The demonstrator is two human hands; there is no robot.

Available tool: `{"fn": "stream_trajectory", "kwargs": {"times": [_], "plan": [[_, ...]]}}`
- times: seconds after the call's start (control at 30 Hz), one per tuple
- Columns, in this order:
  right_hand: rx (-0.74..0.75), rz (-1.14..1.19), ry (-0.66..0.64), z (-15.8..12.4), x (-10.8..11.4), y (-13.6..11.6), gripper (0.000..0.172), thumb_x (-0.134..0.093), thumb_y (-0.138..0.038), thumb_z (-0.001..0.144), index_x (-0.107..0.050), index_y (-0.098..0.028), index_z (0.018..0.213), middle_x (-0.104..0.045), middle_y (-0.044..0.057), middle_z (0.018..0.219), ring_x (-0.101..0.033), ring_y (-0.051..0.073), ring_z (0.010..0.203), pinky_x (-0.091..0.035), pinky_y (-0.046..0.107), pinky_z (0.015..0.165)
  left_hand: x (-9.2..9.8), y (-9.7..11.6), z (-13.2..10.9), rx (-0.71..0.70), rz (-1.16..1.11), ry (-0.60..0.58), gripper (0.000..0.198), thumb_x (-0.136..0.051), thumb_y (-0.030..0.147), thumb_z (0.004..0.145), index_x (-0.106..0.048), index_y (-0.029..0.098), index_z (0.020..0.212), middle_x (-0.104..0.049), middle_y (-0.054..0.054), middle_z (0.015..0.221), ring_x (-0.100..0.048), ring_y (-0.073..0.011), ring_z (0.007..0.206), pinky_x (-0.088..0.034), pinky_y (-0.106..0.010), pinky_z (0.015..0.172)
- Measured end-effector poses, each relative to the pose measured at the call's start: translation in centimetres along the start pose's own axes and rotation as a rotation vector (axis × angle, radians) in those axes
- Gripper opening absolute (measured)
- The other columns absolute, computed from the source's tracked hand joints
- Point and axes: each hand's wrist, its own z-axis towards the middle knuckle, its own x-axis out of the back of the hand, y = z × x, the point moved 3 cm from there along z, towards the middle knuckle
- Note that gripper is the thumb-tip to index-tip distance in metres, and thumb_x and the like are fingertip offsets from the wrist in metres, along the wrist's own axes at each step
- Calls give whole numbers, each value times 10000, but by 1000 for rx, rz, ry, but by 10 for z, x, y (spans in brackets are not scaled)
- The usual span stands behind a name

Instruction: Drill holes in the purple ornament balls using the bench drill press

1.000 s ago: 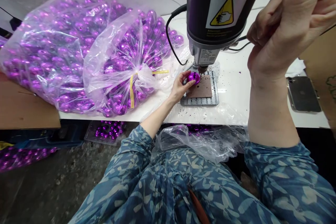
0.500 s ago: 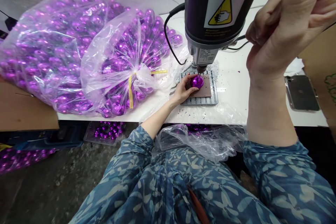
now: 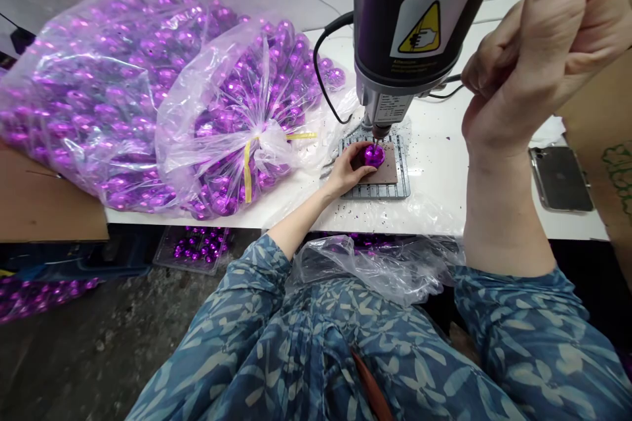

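Observation:
My left hand (image 3: 349, 170) has its thumb and fingers curved around a shiny purple faceted ball (image 3: 374, 156). The ball rests on a brown board (image 3: 388, 174) laid over the grey slotted base (image 3: 402, 187) of a bench drill press (image 3: 419, 20). Directly above it is the drill chuck (image 3: 382, 131), whose bit reaches down to the ball's top; whether it has gone in I cannot tell. My right hand (image 3: 538, 59) is raised beside the motor housing with its fingers curled closed. What lies inside that grip is hidden.
A tied clear bag of purple balls (image 3: 123, 99) covers the table's left side. A phone (image 3: 561, 177) lies at the right, near a cardboard box (image 3: 605, 112). Dark shavings are scattered around the base. Clear plastic sheeting (image 3: 375, 266) hangs over the front edge, and a tray (image 3: 190, 260) of small purple balls sits below.
The view has shifted slightly. My right hand remains raised and closed, turned a little. My left hand keeps its hold on the ball under the drill.

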Motion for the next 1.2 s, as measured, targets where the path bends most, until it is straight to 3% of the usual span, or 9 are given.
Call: {"fn": "stream_trajectory", "kwargs": {"times": [0.27,0.43,0.6,0.9,1.2], "plan": [[95,-16,63,-21,9,3,644,-671,-509,936,-233,-150,629,-265,-82,431,-316,-29,380,-151,197,460,0,6,-3,20,21,2,654,-941,456,780,-664,236,1330,-703,-124,1391,-619,-346,1387,-435,-569,1262],[48,-40,97,-34,14,3,769,-701,-588,897,-137,-144,621,-142,-79,438,-312,-27,372,-188,179,462,-1,4,-2,3,41,-3,640,-934,460,788,-667,241,1327,-702,-118,1391,-613,-347,1388,-418,-578,1273],[99,9,135,-42,18,10,822,-724,-568,908,-40,-165,693,-34,-58,457,-259,10,340,-140,234,408,-1,4,-2,11,17,4,643,-945,475,772,-673,256,1312,-711,-108,1373,-617,-345,1378,-408,-575,1276],[207,-23,243,-55,29,29,867,-768,-642,824,-61,-177,638,-38,-60,407,-122,44,318,-120,290,364,-2,7,-3,12,-2,-6,626,-947,455,776,-677,267,1308,-724,-97,1379,-631,-338,1369,-371,-592,1302],[313,-39,189,-67,40,42,823,-719,-568,878,-47,-170,618,-40,-87,376,-104,-1,319,-146,210,360,-2,11,-5,31,7,8,610,-944,420,787,-681,258,1312,-726,-108,1390,-623,-351,1391,-301,-615,1337]]}}
